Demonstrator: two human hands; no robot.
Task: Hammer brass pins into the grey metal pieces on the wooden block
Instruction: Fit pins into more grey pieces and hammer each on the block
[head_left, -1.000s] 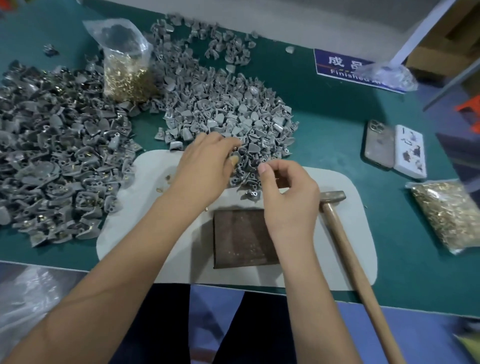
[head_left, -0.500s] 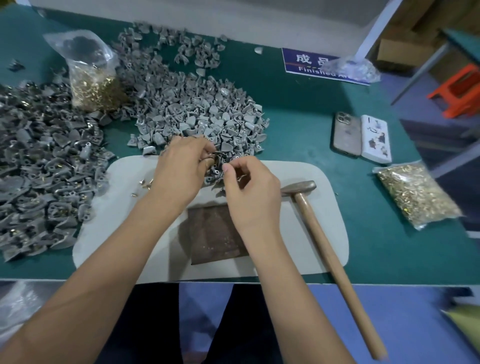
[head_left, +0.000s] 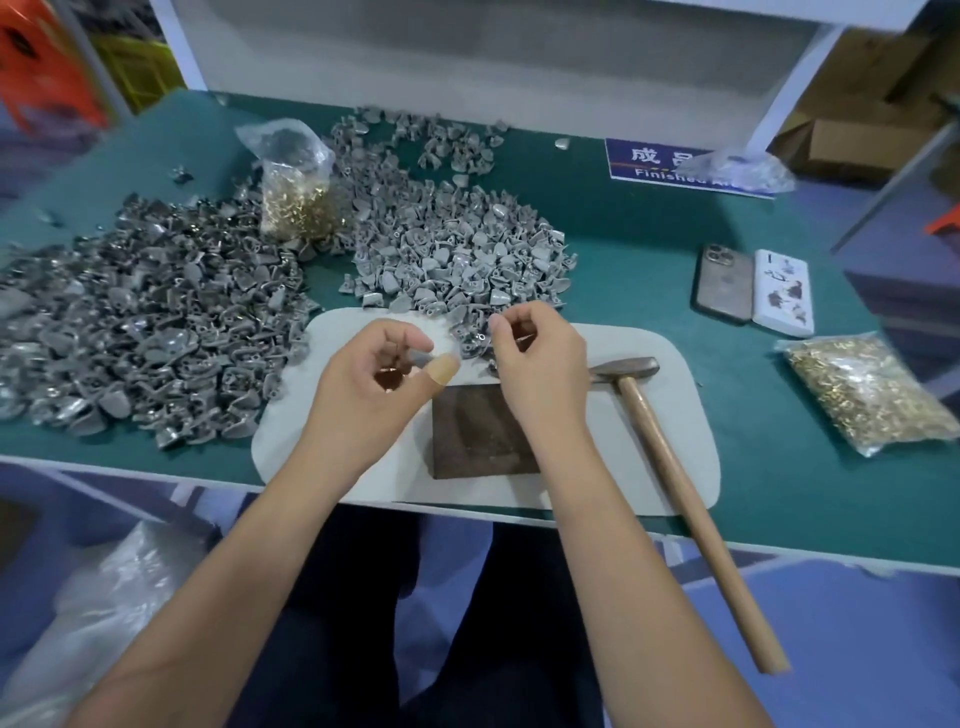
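L hand (head_left: 371, 374) curling fingers, pinching small grey metal piece (head_left: 420, 357) w/ thumb; R hand (head_left: 537, 358) curling, contents unclear. Dark square wooden block (head_left: 480, 431) lying just below both, wooden-handled hammer (head_left: 670, 467) right of R hand.

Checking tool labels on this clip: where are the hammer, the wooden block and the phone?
hammer (head_left: 626, 368), head view, on its metal head.
wooden block (head_left: 480, 431), head view, on its bare top face.
phone (head_left: 723, 283), head view, on the middle of its back.

Both hands (head_left: 374, 379) above wooden block (head_left: 480, 431)
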